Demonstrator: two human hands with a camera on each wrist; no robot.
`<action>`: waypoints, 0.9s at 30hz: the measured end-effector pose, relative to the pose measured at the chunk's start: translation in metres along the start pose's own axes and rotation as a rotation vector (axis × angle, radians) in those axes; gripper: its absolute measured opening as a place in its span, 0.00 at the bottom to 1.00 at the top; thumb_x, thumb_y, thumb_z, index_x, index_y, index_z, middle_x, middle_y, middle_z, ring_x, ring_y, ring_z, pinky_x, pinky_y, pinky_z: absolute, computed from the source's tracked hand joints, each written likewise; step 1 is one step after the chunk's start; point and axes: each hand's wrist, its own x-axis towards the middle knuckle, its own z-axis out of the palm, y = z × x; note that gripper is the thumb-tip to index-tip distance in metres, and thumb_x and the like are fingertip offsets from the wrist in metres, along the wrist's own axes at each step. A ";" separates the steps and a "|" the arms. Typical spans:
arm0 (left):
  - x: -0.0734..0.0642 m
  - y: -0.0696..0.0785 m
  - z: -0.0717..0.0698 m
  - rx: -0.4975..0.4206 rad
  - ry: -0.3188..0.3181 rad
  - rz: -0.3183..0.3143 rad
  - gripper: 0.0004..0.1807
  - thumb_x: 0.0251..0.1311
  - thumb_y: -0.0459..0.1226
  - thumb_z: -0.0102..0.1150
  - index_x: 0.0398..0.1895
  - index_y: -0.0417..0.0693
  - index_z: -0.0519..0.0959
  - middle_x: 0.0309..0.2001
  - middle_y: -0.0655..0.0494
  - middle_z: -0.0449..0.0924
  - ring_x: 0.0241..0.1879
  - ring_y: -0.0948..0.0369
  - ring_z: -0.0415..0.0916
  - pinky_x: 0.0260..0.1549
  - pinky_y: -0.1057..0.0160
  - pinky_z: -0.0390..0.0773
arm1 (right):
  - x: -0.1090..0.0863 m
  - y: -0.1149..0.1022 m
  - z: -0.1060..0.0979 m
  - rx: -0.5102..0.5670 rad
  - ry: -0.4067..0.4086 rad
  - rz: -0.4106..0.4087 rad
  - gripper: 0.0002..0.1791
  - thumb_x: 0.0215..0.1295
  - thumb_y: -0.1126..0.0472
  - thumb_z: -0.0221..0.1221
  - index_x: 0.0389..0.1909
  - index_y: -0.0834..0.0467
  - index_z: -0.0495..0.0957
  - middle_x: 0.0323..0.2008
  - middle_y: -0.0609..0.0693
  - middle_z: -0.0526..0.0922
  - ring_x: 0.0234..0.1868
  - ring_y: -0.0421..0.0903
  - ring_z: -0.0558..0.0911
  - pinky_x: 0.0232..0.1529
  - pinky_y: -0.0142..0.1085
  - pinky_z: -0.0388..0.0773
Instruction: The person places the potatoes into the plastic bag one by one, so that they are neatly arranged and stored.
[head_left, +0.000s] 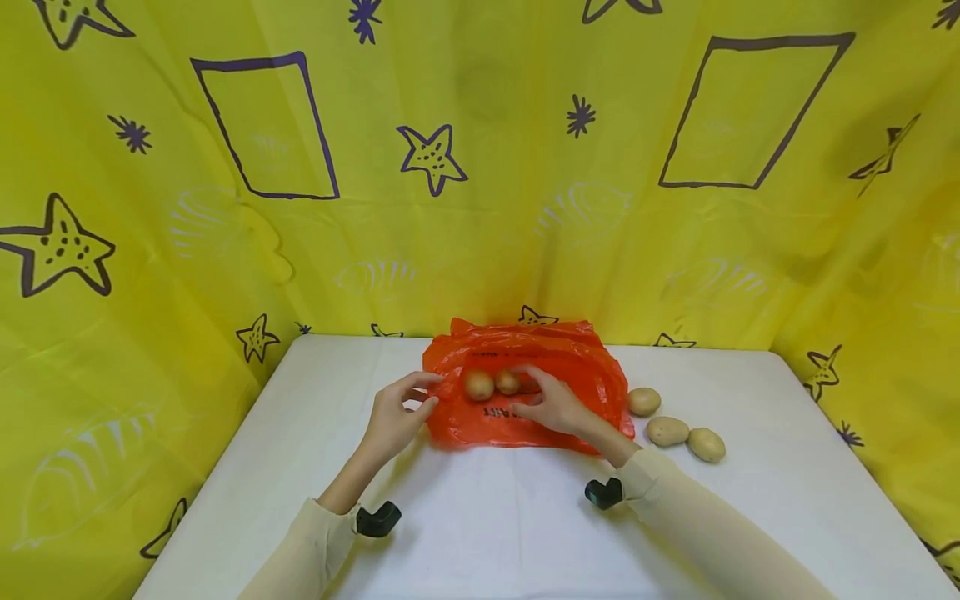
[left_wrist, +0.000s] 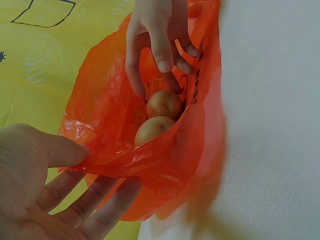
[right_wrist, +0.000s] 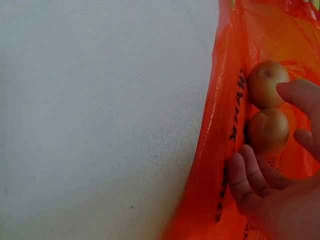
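Note:
A red plastic bag with dark printed lettering lies on the white table, its mouth spread apart. Two round, brownish potatoes sit side by side inside it. My left hand pinches the bag's left rim, thumb above the film and fingers beneath. Inside the mouth, my right hand is beside the potatoes with its fingers loosely spread; one fingertip overlaps the farther potato in the right wrist view. Nothing is gripped in this hand.
Several paler potatoes lie on the white table just right of the bag. A yellow curtain with drawn stars hangs behind and along both sides. Dark wrist devices are on both sleeves.

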 end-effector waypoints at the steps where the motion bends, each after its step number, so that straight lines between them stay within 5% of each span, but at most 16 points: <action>1: 0.000 0.000 0.000 -0.001 0.000 0.002 0.15 0.63 0.25 0.65 0.51 0.47 0.86 0.46 0.50 0.86 0.40 0.52 0.84 0.35 0.65 0.85 | -0.001 0.000 -0.001 -0.002 -0.005 -0.003 0.36 0.65 0.59 0.70 0.72 0.56 0.67 0.56 0.58 0.78 0.30 0.46 0.80 0.34 0.36 0.80; 14: 0.001 0.000 0.000 -0.008 -0.001 -0.021 0.16 0.63 0.25 0.65 0.51 0.48 0.86 0.49 0.50 0.86 0.41 0.51 0.84 0.35 0.66 0.84 | -0.015 -0.011 -0.008 -0.008 -0.069 -0.064 0.37 0.65 0.60 0.70 0.73 0.56 0.67 0.59 0.64 0.74 0.26 0.46 0.79 0.29 0.32 0.77; 27: 0.000 -0.001 0.001 -0.012 0.001 -0.023 0.16 0.63 0.26 0.65 0.52 0.47 0.86 0.50 0.50 0.85 0.41 0.52 0.84 0.35 0.67 0.84 | -0.029 -0.020 -0.013 -0.015 -0.106 -0.135 0.36 0.67 0.57 0.69 0.73 0.56 0.67 0.62 0.65 0.74 0.43 0.53 0.83 0.41 0.36 0.83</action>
